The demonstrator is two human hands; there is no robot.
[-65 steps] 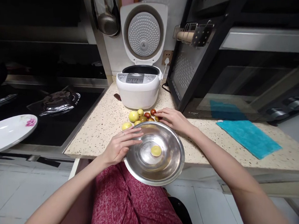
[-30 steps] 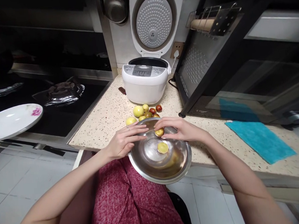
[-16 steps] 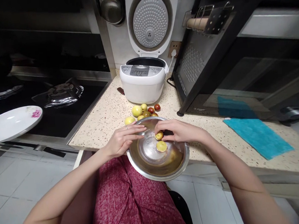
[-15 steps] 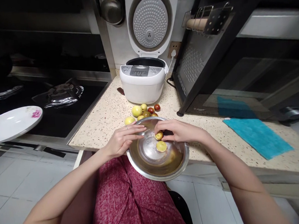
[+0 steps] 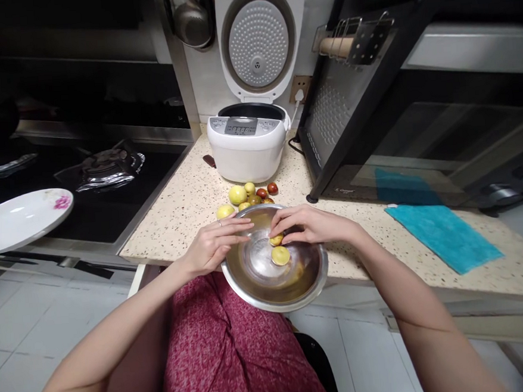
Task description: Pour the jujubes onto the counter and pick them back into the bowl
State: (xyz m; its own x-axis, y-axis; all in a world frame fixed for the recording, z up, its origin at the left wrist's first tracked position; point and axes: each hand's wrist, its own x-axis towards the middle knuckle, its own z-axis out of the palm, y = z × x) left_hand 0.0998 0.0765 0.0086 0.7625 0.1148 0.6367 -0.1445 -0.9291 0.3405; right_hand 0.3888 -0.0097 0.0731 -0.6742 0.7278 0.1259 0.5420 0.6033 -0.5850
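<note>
A shallow steel bowl (image 5: 273, 299) overlaps the counter's front edge above my lap. Inside it lie two small yellow round fruits of a kind I cannot make out. My right hand (image 5: 306, 224) reaches over the bowl from the right, its fingers and thumb closed around the farther yellow fruit (image 5: 276, 241), which is partly hidden. The nearer yellow fruit (image 5: 280, 255) rests on the bowl's bottom, apart from the fingers. My left hand (image 5: 213, 242) is at the bowl's left rim, its fingers stretched over the inside. Behind the bowl sit several yellow fruits (image 5: 237, 194) and red-brown fruits (image 5: 272, 188).
A white rice cooker (image 5: 247, 155) with its lid raised stands at the back. To the right are a black oven (image 5: 440, 130) and a turquoise cloth (image 5: 443, 234). A floral plate (image 5: 25, 215) juts out beside the gas stove (image 5: 107, 165) on the left.
My view has shifted slightly. My right fingers have settled lower around the farther fruit, covering more of it. My left hand has stayed at the rim.
</note>
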